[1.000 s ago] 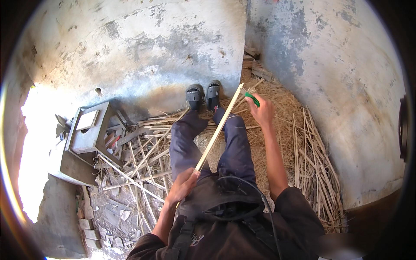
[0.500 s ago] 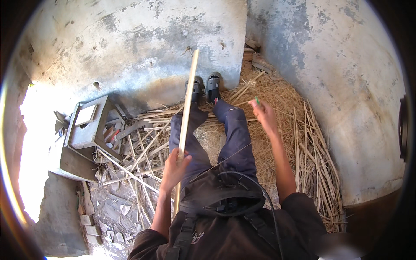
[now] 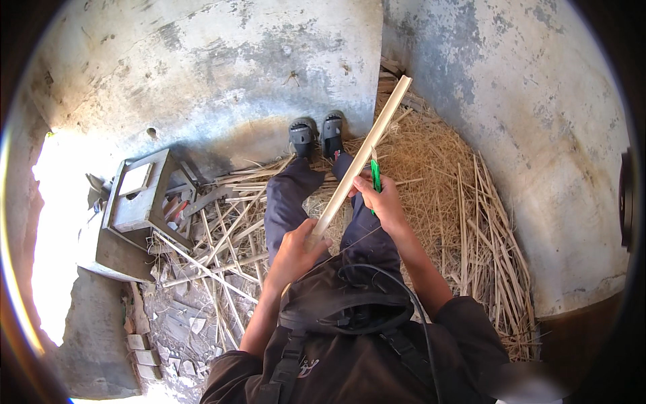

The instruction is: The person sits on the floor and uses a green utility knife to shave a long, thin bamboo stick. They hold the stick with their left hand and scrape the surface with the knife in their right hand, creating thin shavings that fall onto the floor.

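Your left hand (image 3: pixel 294 254), just below the middle of the frame, was wrapped round the lower part of the long pale strip (image 3: pixel 356 165), thumb on one side and fingers on the other. The strip slanted from there toward the upper right, its grooved face turned up and its far end in front of the corner between the two walls.

Half a second earlier it had stood almost straight up the frame, left of your shoes (image 3: pixel 302 131), held by the left hand alone, while your right hand (image 3: pixel 380 200) hung well apart from it. By this moment the right hand had come in beside the strip's middle, its fingers grasping the green-handled knife (image 3: pixel 375 176) and the thumb resting at the strip's edge. To my judgement, that brought the knife back to the strip, with both hands able to steady it. The blade pointed up the frame, close along the right edge; at this size I could not tell whether it touched.

Your dark trousers (image 3: pixel 289 209) lay beneath, with straw (image 3: pixel 431 161) to the right and a bank of loose strips (image 3: pixel 494 262) at the right-hand wall.
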### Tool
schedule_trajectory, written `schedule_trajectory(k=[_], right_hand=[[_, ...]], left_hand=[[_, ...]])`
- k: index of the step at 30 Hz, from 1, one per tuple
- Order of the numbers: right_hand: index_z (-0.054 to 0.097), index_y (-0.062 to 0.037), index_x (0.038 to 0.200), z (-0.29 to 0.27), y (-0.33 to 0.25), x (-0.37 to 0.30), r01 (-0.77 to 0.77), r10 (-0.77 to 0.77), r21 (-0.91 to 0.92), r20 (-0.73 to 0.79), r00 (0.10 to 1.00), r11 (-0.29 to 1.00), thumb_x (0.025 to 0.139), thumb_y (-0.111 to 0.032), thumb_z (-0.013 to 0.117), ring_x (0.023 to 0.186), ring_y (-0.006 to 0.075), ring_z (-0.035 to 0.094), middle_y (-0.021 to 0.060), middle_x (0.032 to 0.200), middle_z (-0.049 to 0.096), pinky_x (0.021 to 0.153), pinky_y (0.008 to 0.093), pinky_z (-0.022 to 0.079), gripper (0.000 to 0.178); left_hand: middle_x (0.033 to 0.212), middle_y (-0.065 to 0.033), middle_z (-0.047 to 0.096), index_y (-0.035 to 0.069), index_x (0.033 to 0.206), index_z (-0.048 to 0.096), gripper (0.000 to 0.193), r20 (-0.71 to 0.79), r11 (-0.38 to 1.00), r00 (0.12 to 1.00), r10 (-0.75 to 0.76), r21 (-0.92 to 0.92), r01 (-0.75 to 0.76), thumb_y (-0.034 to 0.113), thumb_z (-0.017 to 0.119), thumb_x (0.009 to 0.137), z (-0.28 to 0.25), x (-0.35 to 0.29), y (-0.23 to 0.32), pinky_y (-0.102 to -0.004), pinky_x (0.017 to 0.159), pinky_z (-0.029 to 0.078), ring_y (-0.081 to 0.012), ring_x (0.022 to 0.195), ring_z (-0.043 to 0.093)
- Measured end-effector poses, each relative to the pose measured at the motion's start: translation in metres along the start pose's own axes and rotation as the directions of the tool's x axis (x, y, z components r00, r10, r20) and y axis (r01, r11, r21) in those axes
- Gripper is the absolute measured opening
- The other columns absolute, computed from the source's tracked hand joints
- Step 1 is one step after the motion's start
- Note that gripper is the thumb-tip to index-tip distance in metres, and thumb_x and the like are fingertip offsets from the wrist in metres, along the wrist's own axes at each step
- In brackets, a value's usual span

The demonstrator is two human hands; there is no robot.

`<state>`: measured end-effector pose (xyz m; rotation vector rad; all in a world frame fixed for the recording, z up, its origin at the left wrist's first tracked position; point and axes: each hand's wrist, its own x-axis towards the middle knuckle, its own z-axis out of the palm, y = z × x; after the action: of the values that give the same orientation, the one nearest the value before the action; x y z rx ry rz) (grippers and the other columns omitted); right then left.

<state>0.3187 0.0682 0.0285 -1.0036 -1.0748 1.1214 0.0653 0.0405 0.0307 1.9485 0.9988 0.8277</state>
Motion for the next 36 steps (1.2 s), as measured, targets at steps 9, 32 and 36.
schedule_trajectory(k=[9,32,36], right_hand=[[0.076,-0.0002,0.112,-0.012,-0.012,0.003,0.070,-0.066,0.028,-0.132,0.989,0.997,0.100,-0.022,0.077,0.053,-0.0018,0.038,0.0056,0.083,0.077,0.048,0.0199,0.025,0.025],[0.075,-0.0061,0.112,0.019,-0.019,-0.053,0.587,-0.487,-0.629,0.351,0.800,0.510,0.098,-0.037,0.077,0.079,0.0292,0.076,0.0098,0.097,0.077,0.068,0.0377,0.058,0.033],[0.076,-0.0063,0.114,0.017,-0.010,-0.053,0.558,-0.514,-0.640,0.282,0.810,0.529,0.097,-0.036,0.078,0.075,0.0274,0.077,0.0099,0.097,0.079,0.065,0.0370,0.059,0.034]], left_hand=[[0.088,-0.0071,0.074,-0.003,0.124,0.065,0.030,0.133,0.929,0.979,-0.153,-0.319,0.188,0.021,0.070,0.106,-0.002,-0.018,-0.023,-0.0297,0.067,0.058,-0.0118,0.074,0.070],[0.063,0.0040,0.048,0.006,0.098,0.061,0.038,0.169,0.793,0.948,-0.270,-0.519,0.319,0.035,0.046,0.118,-0.014,-0.020,0.004,-0.0206,0.044,0.036,-0.0040,0.045,0.044],[0.063,0.0049,0.046,0.007,0.098,0.061,0.040,0.156,0.800,0.950,-0.271,-0.512,0.312,0.038,0.046,0.118,-0.014,-0.022,0.009,-0.0206,0.043,0.034,-0.0031,0.045,0.041]])
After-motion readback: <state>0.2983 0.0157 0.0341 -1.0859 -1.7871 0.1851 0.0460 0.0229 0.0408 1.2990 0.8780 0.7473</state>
